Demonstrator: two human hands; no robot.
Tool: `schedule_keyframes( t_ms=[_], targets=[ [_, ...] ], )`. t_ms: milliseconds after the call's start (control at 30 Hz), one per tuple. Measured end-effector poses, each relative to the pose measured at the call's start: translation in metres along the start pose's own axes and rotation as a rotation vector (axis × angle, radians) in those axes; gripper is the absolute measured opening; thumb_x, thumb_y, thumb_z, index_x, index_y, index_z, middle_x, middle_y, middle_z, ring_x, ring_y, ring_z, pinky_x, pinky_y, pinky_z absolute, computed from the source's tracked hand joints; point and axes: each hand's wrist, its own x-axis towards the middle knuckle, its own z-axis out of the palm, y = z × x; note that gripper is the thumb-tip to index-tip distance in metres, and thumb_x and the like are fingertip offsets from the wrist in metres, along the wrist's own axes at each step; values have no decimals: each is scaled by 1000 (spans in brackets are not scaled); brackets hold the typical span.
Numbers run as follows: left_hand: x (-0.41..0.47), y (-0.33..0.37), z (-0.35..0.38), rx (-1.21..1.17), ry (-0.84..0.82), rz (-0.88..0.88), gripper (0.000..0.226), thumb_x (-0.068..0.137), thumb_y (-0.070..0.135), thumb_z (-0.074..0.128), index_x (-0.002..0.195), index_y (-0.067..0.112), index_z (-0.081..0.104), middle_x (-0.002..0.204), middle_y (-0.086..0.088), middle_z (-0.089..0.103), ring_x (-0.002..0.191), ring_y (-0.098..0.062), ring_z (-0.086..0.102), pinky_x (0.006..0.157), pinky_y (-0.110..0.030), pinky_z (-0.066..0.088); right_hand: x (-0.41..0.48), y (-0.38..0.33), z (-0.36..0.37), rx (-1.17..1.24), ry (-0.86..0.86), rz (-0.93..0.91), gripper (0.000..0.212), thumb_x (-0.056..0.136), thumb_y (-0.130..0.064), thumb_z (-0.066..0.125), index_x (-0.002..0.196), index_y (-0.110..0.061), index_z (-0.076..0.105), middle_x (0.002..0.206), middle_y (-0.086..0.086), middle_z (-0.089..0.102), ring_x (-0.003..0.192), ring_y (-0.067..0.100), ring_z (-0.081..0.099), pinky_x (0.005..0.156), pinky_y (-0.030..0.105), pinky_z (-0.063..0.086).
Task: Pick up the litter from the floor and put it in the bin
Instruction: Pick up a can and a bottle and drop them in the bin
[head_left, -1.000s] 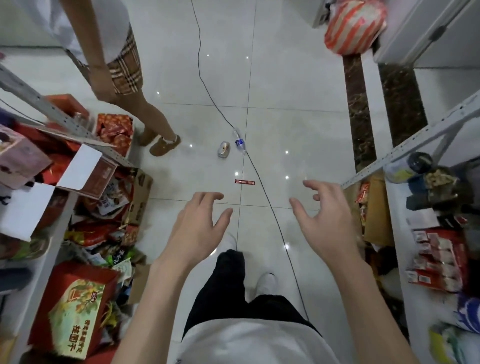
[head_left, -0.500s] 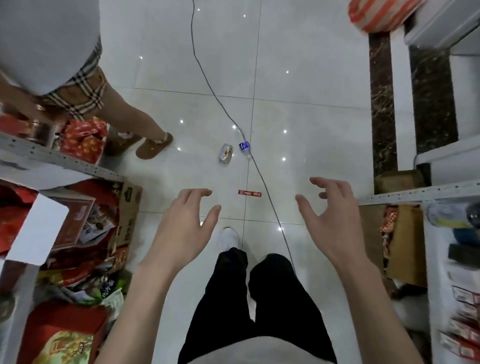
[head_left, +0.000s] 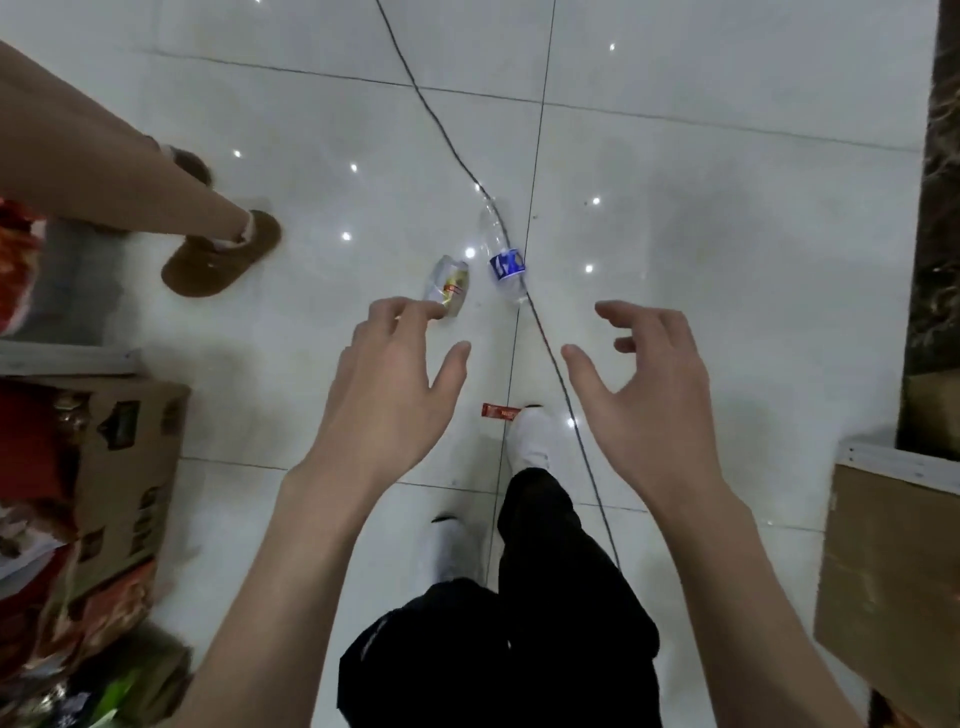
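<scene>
Can partly behind fingers, wrapper print illegible

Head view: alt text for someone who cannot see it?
The left hand and right hand, open and empty, hover over a white floor strewn with a crushed can, a bottle and a red wrapper. A cable runs past the bottle.

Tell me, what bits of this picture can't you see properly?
Head view only:
Bin: nowhere in frame.
Crushed can: near end covered by a fingertip of the left hand; label too small to read.
Red wrapper: one end hidden at the white shoe; print too small.
Clear bottle: top end fades into the shiny floor.
Other person: cut off by the left edge; only a leg and brown slipper show.
</scene>
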Motion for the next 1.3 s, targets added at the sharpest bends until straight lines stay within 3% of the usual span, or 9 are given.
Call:
schedule_keyframes(
  t_ms=[133,367,500,600,733,867,1033,1300],
  targets=[
    [92,-52,78,41,21,9,45,98,40,51,137,19,48,140,-6,43,121,-30,48,101,-43,41,80,68,82,-66,7,-87,45,89,-38,69,131,-25,57,127,-5,50,112,19,58,89,40,51],
    [214,-135,204,130,-23,-38,55,97,39,53,145,17,38,145,-14,36,120,-39,48,97,-44,40,188,169,225,-154,-48,-193,50,87,-40,66,133,-21,56,128,5,51,106,25,59,87,46,51],
    [256,-162,246,180,-14,-58,68,94,43,56,151,21,26,150,-20,25,124,-45,43,101,-49,37,228,192,279,-214,-70,-195,56,86,-38,66,137,-20,53,133,8,47,114,29,53,90,40,48],
    [278,-172,265,229,-3,-93,81,89,52,58,154,26,18,153,-23,19,129,-47,37,103,-52,34,249,199,306,-228,-65,-183,63,83,-38,69,141,-22,49,139,10,42,119,30,49,98,44,46],
    [297,-179,287,244,-11,-85,90,84,54,64,153,30,13,151,-21,24,126,-45,42,100,-52,37,271,205,331,-271,-47,-134,76,82,-39,71,149,-27,37,147,12,33,124,32,45,102,46,45],
    [305,-181,298,163,19,-73,91,86,48,65,154,33,7,136,-17,39,115,-39,49,93,-51,46,278,209,348,-255,-56,-120,84,87,-30,68,157,-30,22,144,14,35,116,33,52,96,48,49],
    [295,-183,285,123,44,-81,91,85,48,64,154,31,8,133,-18,41,113,-39,50,90,-50,47,268,209,339,-202,-26,-146,83,85,-20,64,157,-30,23,136,13,42,112,31,53,96,50,49],
    [178,-114,140,31,91,-89,94,86,47,65,155,32,3,135,-14,39,112,-34,52,92,-50,49,178,100,189,-89,20,-130,83,89,-27,65,158,-31,20,137,4,37,118,18,50,102,34,48]
  ],
)
